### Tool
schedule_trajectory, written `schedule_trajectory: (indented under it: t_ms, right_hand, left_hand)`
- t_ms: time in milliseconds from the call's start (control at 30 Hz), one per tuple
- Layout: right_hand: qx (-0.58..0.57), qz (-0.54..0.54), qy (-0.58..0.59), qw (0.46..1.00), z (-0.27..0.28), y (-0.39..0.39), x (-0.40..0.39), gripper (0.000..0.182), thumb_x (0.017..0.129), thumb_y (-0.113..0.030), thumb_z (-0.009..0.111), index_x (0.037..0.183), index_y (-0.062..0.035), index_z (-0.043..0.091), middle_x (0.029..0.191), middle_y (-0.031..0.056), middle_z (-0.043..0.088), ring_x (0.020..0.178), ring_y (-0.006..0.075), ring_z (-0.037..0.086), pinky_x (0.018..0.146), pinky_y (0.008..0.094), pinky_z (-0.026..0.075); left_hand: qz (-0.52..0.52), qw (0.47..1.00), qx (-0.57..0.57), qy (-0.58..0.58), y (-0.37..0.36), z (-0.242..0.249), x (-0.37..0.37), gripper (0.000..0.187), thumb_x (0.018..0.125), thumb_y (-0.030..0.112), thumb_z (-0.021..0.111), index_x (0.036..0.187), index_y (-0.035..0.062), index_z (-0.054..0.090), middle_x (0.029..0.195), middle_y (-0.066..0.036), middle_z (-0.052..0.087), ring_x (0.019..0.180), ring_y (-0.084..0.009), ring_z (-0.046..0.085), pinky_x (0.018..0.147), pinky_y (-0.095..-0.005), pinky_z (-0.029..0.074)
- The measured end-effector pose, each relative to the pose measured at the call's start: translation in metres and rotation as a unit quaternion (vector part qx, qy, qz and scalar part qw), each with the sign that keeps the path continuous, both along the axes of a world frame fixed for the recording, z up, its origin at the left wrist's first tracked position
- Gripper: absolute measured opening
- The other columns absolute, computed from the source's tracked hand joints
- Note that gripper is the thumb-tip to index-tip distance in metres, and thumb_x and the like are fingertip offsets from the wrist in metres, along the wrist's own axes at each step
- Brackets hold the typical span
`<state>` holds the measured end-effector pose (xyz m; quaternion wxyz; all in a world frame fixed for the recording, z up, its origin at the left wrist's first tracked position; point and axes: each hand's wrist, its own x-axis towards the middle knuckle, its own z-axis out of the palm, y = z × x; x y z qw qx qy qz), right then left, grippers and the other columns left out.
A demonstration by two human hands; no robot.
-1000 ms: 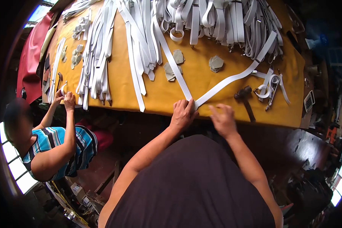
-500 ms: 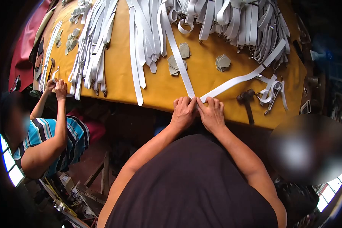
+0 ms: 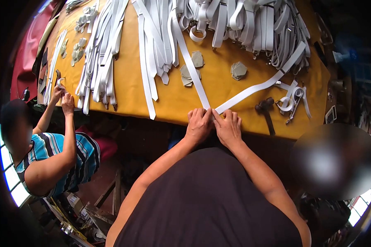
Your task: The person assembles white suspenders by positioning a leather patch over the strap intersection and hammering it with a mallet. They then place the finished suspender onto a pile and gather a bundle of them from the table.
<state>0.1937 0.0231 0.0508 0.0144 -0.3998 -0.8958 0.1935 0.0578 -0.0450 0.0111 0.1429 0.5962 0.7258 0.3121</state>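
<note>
1. The left hand [image 3: 199, 123] is closed, fingers bent over the end of the straight strap [image 3: 192, 71] at the near edge of the surface [image 3: 218, 119], probably to pin it.
2. The right hand [image 3: 228, 124], beside it, grips the end of the curving strap [image 3: 251, 89]. The fingertips nearly meet, seemingly to align both ends; the exact join is hidden beneath them.
3. Both straps spread away in a V and lie on the surface, which likely spares the hands their weight.
4. The hammer [image 3: 264, 103] lies right of the hands, its handle towards the near edge, presumably for an easy grab.
5. Off to the left, a co-worker [image 3: 53, 164] holds a small white loop [image 3: 61, 84] up at the edge, perhaps to see it closely.
6. Farther in, flat hexagonal pieces [image 3: 238, 71] sit stacked, probably within easy reach.
7. Beyond, the strap pile [image 3: 152, 41] lies mostly lengthwise, which may limit tangling.
</note>
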Motion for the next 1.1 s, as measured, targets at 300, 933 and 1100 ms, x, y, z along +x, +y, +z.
schedule_trajectory:
  t_ms: [300, 933, 1100]
  right_hand:
    - [0.015, -0.003, 0.025, 1.000, -0.009, 0.011, -0.004, 0.041, 0.090, -0.031, 0.061, 0.130, -0.0227, 0.060, 0.105, 0.0081, 0.051, 0.103, 0.0272, 0.046, 0.089, 0.0453, 0.036]
    - [0.058, -0.042, 0.041, 0.997, -0.008, 0.038, -0.010, 0.042, 0.086, -0.027, 0.066, 0.125, -0.0134, 0.061, 0.111, 0.0098, 0.052, 0.104, 0.0291, 0.049, 0.084, 0.0444, 0.040]
    - [-0.050, -0.131, 0.295, 0.945, 0.008, 0.058, 0.017, 0.018, 0.086, -0.015, 0.066, 0.096, -0.0006, 0.066, 0.091, 0.0133, 0.060, 0.081, 0.0290, 0.059, 0.072, 0.0387, 0.048]
  left_hand:
    - [-0.002, 0.999, -0.009, 0.041, -0.002, -0.003, 0.002, 0.058, 0.070, 0.018, 0.078, 0.122, 0.0047, 0.055, 0.096, -0.010, 0.055, 0.092, -0.0282, 0.053, 0.085, -0.0410, 0.037]
    - [-0.038, 0.995, 0.002, 0.088, -0.009, 0.016, -0.008, 0.050, 0.066, 0.028, 0.081, 0.105, 0.0062, 0.058, 0.099, -0.010, 0.056, 0.094, -0.0299, 0.053, 0.081, -0.0425, 0.040]
    - [-0.027, 0.995, -0.093, -0.007, 0.004, 0.009, -0.020, 0.057, 0.058, 0.022, 0.086, 0.103, 0.0025, 0.057, 0.100, -0.014, 0.056, 0.090, -0.0342, 0.055, 0.077, -0.0404, 0.045]
